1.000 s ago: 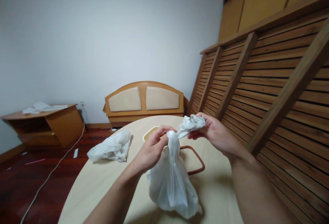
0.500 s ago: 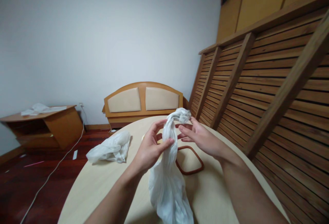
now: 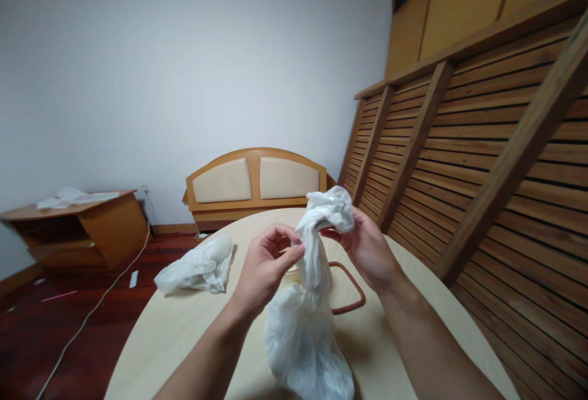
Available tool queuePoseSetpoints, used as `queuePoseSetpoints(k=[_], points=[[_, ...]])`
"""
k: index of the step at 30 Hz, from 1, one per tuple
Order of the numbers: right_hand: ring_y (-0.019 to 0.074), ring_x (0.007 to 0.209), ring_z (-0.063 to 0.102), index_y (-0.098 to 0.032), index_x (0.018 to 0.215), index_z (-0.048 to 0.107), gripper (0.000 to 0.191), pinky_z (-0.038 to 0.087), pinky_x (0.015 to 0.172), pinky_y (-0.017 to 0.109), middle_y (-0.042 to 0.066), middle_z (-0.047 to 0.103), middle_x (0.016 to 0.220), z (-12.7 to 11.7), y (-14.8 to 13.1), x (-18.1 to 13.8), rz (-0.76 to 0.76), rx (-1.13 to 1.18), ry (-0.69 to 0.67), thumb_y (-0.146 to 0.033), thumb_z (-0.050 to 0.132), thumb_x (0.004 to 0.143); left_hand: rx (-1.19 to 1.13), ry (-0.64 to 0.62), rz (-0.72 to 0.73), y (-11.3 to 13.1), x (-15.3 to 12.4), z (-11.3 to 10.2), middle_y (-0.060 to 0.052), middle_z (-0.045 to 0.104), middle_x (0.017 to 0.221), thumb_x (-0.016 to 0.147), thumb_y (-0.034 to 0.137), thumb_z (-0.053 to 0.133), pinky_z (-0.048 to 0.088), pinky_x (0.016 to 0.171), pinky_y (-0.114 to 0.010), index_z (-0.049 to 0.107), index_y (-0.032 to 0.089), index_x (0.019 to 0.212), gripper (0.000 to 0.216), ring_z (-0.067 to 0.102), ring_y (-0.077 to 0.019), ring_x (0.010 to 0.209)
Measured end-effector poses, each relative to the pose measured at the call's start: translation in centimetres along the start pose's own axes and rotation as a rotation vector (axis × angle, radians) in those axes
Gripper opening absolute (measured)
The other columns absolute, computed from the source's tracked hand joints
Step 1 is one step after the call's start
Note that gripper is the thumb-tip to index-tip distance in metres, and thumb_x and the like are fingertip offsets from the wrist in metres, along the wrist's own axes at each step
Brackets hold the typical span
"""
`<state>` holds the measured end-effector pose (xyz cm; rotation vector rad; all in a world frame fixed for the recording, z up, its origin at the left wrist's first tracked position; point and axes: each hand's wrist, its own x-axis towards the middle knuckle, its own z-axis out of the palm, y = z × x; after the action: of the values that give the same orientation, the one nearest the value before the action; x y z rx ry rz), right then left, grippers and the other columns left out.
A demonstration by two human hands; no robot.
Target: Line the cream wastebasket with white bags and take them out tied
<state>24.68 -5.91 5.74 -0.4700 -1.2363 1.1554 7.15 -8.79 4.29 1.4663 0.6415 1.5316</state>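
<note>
A white plastic bag (image 3: 309,339) stands upright over the near part of the round table, its neck gathered and the bunched top flopping to the right. My left hand (image 3: 271,265) pinches the left edge of the gathered neck between thumb and fingers. My right hand (image 3: 370,247) is closed on the bunched top from the right, its fingers partly hidden behind the plastic. Behind the bag lies a reddish-brown rounded frame (image 3: 359,290), its left side covered. A pale yellow item (image 3: 290,276) shows only in part between my left hand and the bag.
Another crumpled white plastic bag (image 3: 197,268) lies at the left edge of the round table (image 3: 169,339). A low wooden cabinet (image 3: 110,222) stands at far left, a headboard (image 3: 257,204) beyond the table. Wooden slatted panels (image 3: 496,136) lean along the right. A cable (image 3: 92,311) crosses the floor.
The bag's bunched top has opened out and become fuller. My right hand has moved right and closed on it. My left hand has shifted slightly left along the neck.
</note>
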Motion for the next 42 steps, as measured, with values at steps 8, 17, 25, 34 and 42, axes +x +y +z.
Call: queuePoseSetpoints(k=[8, 17, 25, 34, 42], points=[[0.0162, 0.088, 0.069, -0.026, 0.113, 0.064, 0.042, 0.057, 0.079, 0.029, 0.004, 0.071, 0.111, -0.1, -0.6, -0.3, 0.159, -0.063, -0.091, -0.036, 0.082, 0.076, -0.024, 0.024, -0.091, -0.4, 0.3, 0.2, 0.001, 0.066, 0.082, 0.069, 0.03, 0.087, 0.049, 0.063, -0.019, 0.055, 0.019, 0.109, 0.052, 0.061, -0.0118, 0.07], [0.0179, 0.098, 0.066, -0.028, 0.118, 0.057, 0.054, 0.055, 0.088, 0.033, 0.003, 0.066, 0.112, -0.3, 0.8, 0.3, 0.03, -0.159, -0.025, -0.024, 0.083, 0.07, 0.084, -0.002, -0.068, -1.0, 0.4, 0.0, -0.012, 0.067, 0.13, 0.074, 0.027, 0.08, 0.056, 0.075, -0.026, 0.063, 0.021, 0.124, 0.053, 0.071, -0.0224, 0.098], [0.0156, 0.099, 0.066, -0.034, 0.108, 0.062, 0.043, 0.053, 0.085, 0.028, -0.005, 0.072, 0.108, -1.8, -0.9, 1.0, -0.099, 0.076, 0.208, -0.018, 0.072, 0.07, -0.039, 0.26, 0.201, 0.2, 0.9, -1.7, -0.006, 0.063, 0.142, 0.081, 0.026, 0.076, 0.045, 0.11, -0.03, 0.066, 0.025, 0.129, 0.049, 0.056, -0.0238, 0.134], [0.0243, 0.109, 0.067, -0.023, 0.114, 0.069, 0.043, 0.055, 0.091, 0.036, 0.008, 0.072, 0.119, -1.4, -1.3, 0.5, 0.087, -0.095, 0.074, -0.053, 0.066, 0.083, 0.0, 0.212, 0.147, 0.3, 0.9, -1.9, -0.008, 0.067, 0.135, 0.081, 0.034, 0.078, 0.047, 0.108, -0.034, 0.069, 0.025, 0.122, 0.043, 0.06, -0.0253, 0.128], [0.0229, 0.089, 0.071, -0.02, 0.104, 0.075, 0.034, 0.056, 0.082, 0.036, 0.008, 0.078, 0.104, -3.0, 0.2, 1.2, -0.002, -0.585, -0.001, -0.045, 0.072, 0.082, -0.012, 0.403, 0.13, 0.3, 1.5, -2.6, -0.007, 0.077, 0.108, 0.071, 0.038, 0.086, 0.055, 0.084, -0.025, 0.073, 0.018, 0.106, 0.042, 0.072, -0.0184, 0.096]])
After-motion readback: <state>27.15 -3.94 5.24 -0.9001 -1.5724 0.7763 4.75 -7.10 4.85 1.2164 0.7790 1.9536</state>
